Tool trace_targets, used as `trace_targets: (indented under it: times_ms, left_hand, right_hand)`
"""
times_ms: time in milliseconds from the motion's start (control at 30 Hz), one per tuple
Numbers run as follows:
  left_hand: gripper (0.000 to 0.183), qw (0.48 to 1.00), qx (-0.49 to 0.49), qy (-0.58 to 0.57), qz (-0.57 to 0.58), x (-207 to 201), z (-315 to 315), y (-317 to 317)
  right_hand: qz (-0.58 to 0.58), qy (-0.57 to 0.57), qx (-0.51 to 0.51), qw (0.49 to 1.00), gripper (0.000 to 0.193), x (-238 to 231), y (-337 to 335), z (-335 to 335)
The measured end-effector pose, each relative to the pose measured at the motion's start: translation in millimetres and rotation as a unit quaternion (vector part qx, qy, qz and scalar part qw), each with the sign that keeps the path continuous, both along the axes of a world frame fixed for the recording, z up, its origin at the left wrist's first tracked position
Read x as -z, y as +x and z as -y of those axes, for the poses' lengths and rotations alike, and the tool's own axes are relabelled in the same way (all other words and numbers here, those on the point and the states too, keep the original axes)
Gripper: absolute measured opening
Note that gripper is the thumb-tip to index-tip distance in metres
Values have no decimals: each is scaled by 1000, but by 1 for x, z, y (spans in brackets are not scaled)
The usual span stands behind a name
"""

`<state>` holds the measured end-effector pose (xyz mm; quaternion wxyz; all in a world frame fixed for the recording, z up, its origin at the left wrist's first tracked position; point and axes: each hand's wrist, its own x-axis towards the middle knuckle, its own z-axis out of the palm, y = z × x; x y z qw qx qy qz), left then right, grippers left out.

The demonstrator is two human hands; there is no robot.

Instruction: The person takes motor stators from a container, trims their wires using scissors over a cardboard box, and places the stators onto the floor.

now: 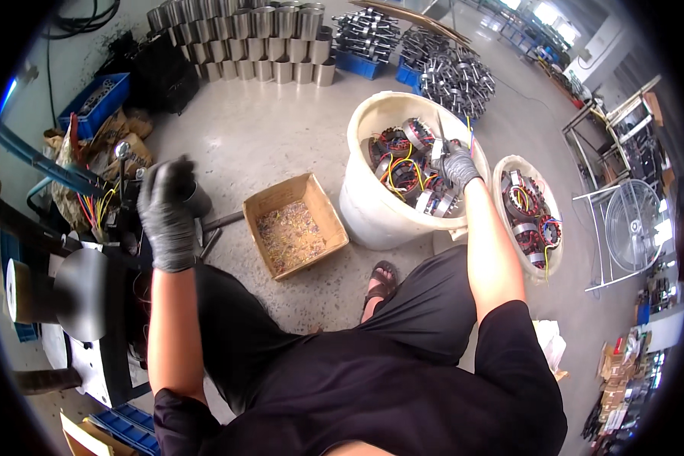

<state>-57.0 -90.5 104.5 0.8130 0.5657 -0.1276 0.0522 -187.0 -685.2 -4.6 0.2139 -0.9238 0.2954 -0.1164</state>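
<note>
My right hand (460, 166), in a grey knitted glove, reaches over the far right part of a large white tub (368, 209). Its fingers are closed at a narrow, pointed grey metal piece (439, 131); I cannot make out what it is. Motor stators (418, 134) with red windings and yellow, blue and red lead wires fill the tub below. My left hand (167, 216), gloved the same way with a dark palm side, is raised beside the machine at the left. Motion smears its fingers, and I cannot see whether they hold anything.
Between my hands, a cardboard box (323, 213) on the floor holds small coloured scraps. A second white tub (556, 262) of stators stands at the right. The machine (91, 292) is close at my left. Stacked metal cylinders (281, 72) and piled rotors (456, 83) stand farther off.
</note>
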Motion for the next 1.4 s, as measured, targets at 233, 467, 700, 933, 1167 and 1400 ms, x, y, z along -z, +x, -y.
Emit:
trace_targets:
  times_ms: [233,467,700,933,1167,1400]
  left_hand:
    - [23,959,159,134,-194,101,91,-20]
    - [19,954,182,227,-74,125,102,-25]
    - [20,942,182,279,-38,132,101,-13]
    - [20,940,162,301,4,125,104,-8]
    - [24,943,201,264,-25,108,94,-23]
    - [34,922,319,220,-2,89,106,-40]
  right_hand:
    - [-222,-38,-46,973,54,-12,13,-38]
    - [20,-124,154,980,34,-49,25,-46]
    - [-104,-80,240,962,54,-74,13,1]
    - [-145,-177,169,959,52,-61,10,1]
    - [-39,-145,137,979,51,-112,-16,-27]
    - [298,483,-50,822,34,-115,-19,-143]
